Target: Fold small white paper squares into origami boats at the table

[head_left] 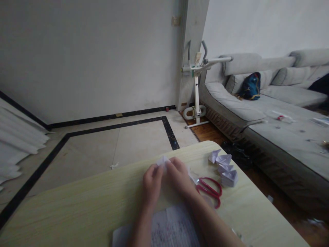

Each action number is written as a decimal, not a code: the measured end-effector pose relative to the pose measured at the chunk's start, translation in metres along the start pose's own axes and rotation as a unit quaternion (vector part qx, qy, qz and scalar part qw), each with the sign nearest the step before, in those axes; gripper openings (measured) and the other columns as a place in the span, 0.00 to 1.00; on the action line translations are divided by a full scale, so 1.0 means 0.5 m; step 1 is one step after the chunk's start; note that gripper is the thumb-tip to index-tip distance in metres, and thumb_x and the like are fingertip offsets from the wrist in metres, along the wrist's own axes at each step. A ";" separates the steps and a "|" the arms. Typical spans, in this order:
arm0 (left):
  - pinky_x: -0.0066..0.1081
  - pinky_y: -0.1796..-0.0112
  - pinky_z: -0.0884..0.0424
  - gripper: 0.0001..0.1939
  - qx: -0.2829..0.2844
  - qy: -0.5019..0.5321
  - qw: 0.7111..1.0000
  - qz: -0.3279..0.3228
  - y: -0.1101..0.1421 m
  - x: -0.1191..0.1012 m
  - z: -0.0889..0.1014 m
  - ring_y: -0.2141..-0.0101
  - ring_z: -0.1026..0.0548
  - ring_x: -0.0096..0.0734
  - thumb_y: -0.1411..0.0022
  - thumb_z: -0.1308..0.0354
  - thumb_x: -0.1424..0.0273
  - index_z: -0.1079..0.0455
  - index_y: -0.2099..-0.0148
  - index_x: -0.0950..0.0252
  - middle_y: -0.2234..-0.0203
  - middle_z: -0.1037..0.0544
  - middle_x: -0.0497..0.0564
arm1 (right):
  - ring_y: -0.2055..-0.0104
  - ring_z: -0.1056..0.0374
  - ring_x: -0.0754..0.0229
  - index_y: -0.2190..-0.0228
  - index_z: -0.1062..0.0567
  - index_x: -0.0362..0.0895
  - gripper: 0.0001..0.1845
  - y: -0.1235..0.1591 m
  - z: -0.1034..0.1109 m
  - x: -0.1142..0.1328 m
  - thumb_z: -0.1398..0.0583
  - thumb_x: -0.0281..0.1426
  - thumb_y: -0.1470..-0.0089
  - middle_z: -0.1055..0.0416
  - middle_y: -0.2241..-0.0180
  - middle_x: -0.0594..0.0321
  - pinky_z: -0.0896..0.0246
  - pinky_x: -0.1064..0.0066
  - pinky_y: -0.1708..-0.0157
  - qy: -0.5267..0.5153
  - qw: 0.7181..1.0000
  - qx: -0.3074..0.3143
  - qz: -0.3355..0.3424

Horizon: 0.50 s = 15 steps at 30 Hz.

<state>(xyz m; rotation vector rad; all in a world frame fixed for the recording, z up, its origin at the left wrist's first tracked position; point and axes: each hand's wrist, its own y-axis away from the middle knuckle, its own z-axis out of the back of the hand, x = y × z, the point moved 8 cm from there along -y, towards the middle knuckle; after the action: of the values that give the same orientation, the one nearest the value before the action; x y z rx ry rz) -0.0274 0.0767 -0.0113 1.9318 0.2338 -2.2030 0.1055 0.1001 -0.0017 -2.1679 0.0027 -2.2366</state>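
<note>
A small piece of folded white paper [163,160] is pinched between my two hands above the far part of the table. My left hand [151,180] grips its left side with curled fingers. On the right side, my right hand [179,175] holds it with the thumb and fingers pressed together. The paper's lower part is hidden by my fingers. Scissors with red handles [210,190] lie just right of my right hand, their blades partly hidden. Several folded white paper pieces [224,166] stand in a row near the table's right edge. Under my forearms rests a written-on sheet of paper [172,226].
The pale wooden table [84,212] has a rounded far right corner. Beyond it stand a white exercise machine [196,92] and a grey sofa [288,137] with a blue bag [252,86] on it. A white curtain [17,140] hangs at the left.
</note>
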 end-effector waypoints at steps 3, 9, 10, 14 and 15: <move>0.24 0.76 0.38 0.15 -0.018 -0.017 1.000 -0.004 0.000 -0.004 0.006 0.78 0.34 0.28 0.42 0.44 0.58 0.34 0.73 0.64 0.82 0.32 0.44 | 0.72 0.38 0.62 0.75 0.29 0.43 0.11 0.001 -0.005 0.006 0.44 0.35 0.46 0.34 0.77 0.67 0.43 0.73 0.71 0.004 1.000 0.009 0.000; 0.25 0.73 0.35 0.13 -0.014 -0.011 1.000 -0.015 0.001 -0.009 0.005 0.74 0.30 0.30 0.42 0.43 0.58 0.32 0.69 0.64 0.77 0.27 0.46 | 0.71 0.38 0.62 0.75 0.29 0.42 0.10 0.006 -0.011 0.015 0.44 0.34 0.45 0.34 0.77 0.66 0.43 0.73 0.71 0.009 0.999 0.032 -0.017; 0.25 0.72 0.35 0.13 -0.015 -0.011 1.000 -0.015 0.000 -0.008 0.005 0.74 0.29 0.30 0.42 0.43 0.58 0.32 0.69 0.64 0.77 0.27 0.46 | 0.71 0.37 0.62 0.75 0.29 0.42 0.10 0.006 -0.011 0.015 0.44 0.34 0.45 0.33 0.76 0.66 0.42 0.73 0.71 0.003 0.999 0.033 -0.019; 0.25 0.73 0.35 0.13 -0.030 0.020 0.999 0.005 -0.008 0.007 0.011 0.75 0.29 0.29 0.43 0.41 0.60 0.31 0.70 0.65 0.79 0.27 0.46 | 0.70 0.35 0.63 0.65 0.29 0.44 0.07 0.010 -0.013 0.008 0.42 0.32 0.46 0.32 0.72 0.66 0.40 0.74 0.71 -0.060 0.998 0.024 -0.008; 0.26 0.72 0.34 0.12 -0.029 0.045 0.998 0.012 -0.010 0.010 0.011 0.74 0.28 0.29 0.44 0.40 0.61 0.30 0.68 0.66 0.77 0.25 0.46 | 0.70 0.34 0.63 0.60 0.30 0.45 0.11 0.010 -0.015 0.005 0.41 0.32 0.47 0.32 0.69 0.65 0.39 0.74 0.72 -0.079 0.997 0.028 -0.006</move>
<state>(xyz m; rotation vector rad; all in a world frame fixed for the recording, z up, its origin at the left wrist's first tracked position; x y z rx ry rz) -0.0348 0.0798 -0.0157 1.9939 0.2831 -2.0724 0.0979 0.0947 0.0004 -2.3127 -0.0749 -2.0392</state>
